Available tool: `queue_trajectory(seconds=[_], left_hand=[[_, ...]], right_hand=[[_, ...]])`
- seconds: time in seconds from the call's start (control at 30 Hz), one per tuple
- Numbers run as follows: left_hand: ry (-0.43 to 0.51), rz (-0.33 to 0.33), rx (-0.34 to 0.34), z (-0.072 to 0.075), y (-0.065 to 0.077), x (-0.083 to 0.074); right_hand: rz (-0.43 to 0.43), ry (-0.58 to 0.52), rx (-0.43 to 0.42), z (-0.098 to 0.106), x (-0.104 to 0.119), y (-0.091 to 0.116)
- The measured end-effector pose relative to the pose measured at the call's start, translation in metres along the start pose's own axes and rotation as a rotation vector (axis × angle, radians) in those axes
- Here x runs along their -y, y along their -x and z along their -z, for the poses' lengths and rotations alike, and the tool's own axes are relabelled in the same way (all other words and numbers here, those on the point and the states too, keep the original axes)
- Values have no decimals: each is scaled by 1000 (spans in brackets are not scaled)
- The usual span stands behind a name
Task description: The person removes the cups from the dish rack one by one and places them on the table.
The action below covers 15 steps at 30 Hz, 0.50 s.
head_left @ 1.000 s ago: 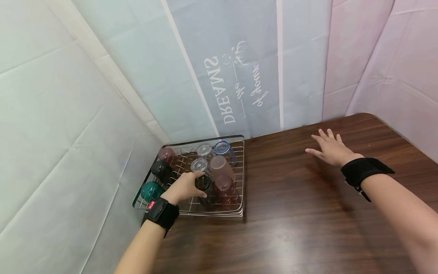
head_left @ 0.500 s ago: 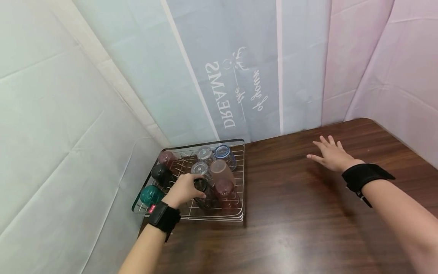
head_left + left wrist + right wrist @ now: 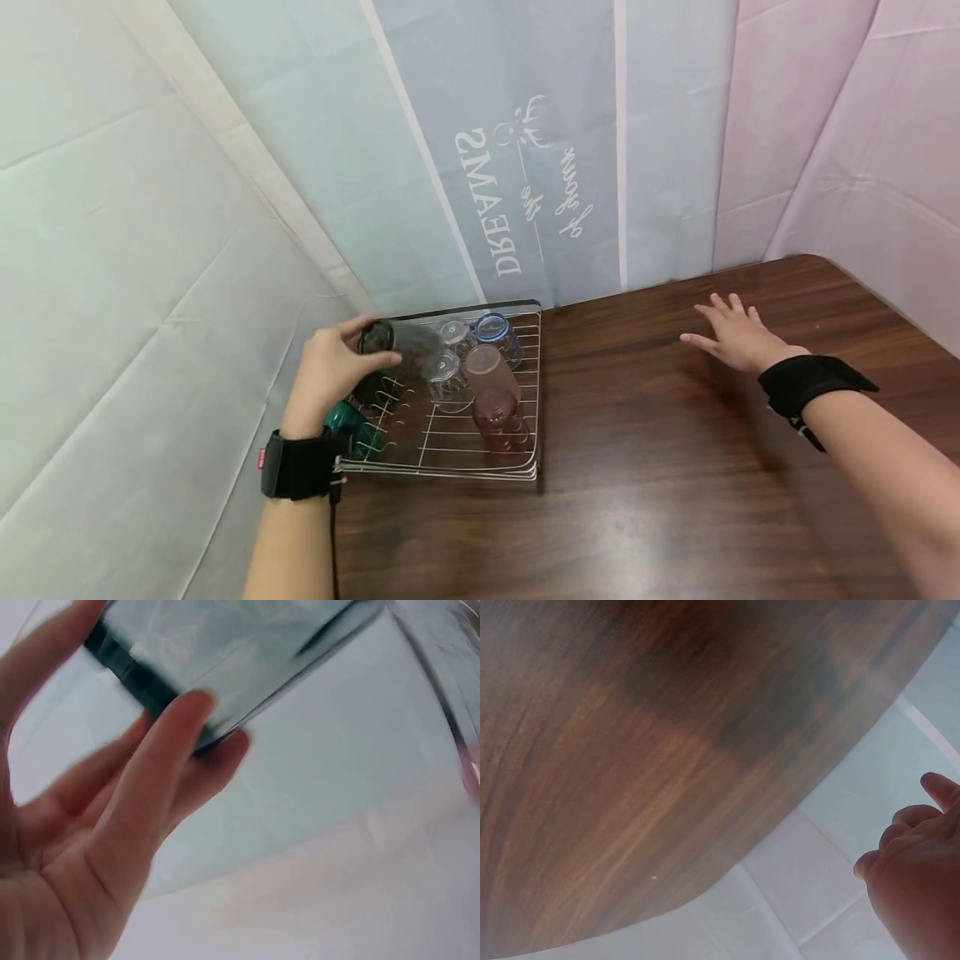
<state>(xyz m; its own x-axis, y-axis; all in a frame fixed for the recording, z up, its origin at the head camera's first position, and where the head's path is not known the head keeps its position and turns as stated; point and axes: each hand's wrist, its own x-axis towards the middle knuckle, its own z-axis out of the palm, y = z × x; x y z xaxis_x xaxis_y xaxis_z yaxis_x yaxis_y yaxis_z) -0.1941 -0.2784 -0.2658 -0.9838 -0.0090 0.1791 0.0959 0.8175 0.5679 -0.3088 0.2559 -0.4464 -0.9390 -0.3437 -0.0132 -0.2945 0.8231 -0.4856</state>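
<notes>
My left hand (image 3: 326, 375) grips a smoky dark glass (image 3: 412, 340) by its thick dark base, thumb on one side and fingers on the other. The glass is tilted, lying nearly sideways above the left part of the wire rack (image 3: 442, 473). In the left wrist view, fingertips (image 3: 196, 705) press against the base of the see-through glass (image 3: 232, 652). Below the hand, a teal glass (image 3: 360, 429) leans on the rack's prongs. Fingers spread, my right hand (image 3: 738, 335) hovers over the brown table (image 3: 637, 467), holding nothing.
Upturned in the rack's right half stand two clear glasses (image 3: 447, 375), a blue-tinted glass (image 3: 498, 337), a pale pink cup (image 3: 491, 373) and a dark red glass (image 3: 501, 421). Fabric walls (image 3: 667, 150) rise behind and at both sides.
My left hand has lifted the dark glass from beside the dark red glass and carried it left and back, tipping it over. The right hand has stayed nearly still.
</notes>
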Motion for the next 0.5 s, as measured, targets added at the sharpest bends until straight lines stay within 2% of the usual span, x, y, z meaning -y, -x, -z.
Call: queue_trajectory(seconds=[0.03, 0.1, 0.2, 0.27, 0.33, 0.4, 0.5], left_hand=[[125, 6, -34, -5, -4, -7], [435, 34, -82, -27, -15, -23], [955, 64, -111, -81, -34, -55], [1233, 92, -90, -122, -44, -81], [1470, 124, -52, -160, -51, -107], [1653, 168, -22, -195, -54, -131], [1874, 254, -15, -238, -51, -158]], right_hand=[[0, -10, -7, 3, 1, 1], [6, -39, -21, 9, 3, 1], [28, -135, -46, 17, 14, 0], [33, -224, -60, 21, 26, -1], [61, -367, -93, 24, 41, -2], [104, -526, -125, 26, 57, -2], [244, -887, -122, 26, 82, 0]])
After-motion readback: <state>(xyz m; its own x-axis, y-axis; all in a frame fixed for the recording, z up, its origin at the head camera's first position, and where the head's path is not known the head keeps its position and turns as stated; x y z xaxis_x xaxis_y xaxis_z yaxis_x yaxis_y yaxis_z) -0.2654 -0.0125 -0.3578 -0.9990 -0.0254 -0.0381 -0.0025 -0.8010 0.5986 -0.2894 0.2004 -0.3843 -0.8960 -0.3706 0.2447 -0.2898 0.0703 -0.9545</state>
